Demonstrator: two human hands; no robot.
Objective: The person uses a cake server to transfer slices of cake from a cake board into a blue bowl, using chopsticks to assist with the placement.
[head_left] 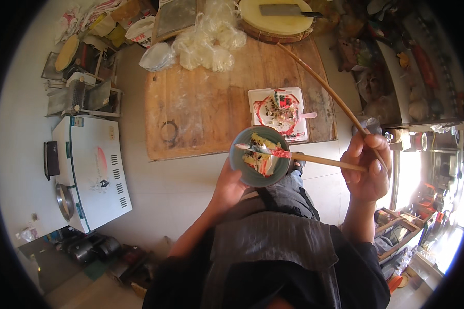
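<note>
My left hand (232,181) holds a blue-green bowl (236,164) by its left and lower side. Inside lies a piece of cream cake (260,162) with yellow sponge, red icing and dark bits. Two wooden chopsticks (324,83) are spread wide in my right hand (367,166). One points up and left over the table; the other reaches across the bowl, its end coated with white and pink cream. Beyond the bowl, a white square tray (252,94) on the table carries a partly broken-up cake (282,112). A pink plastic utensil (308,115) sticks out at its right side.
The wooden table (201,112) bears clear plastic bags (210,42) and a round chopping board (255,23) with a cleaver (280,9) along its far side. A white chest appliance (92,170) stands left, below a rack (110,87). Cluttered shelves (398,231) line the right.
</note>
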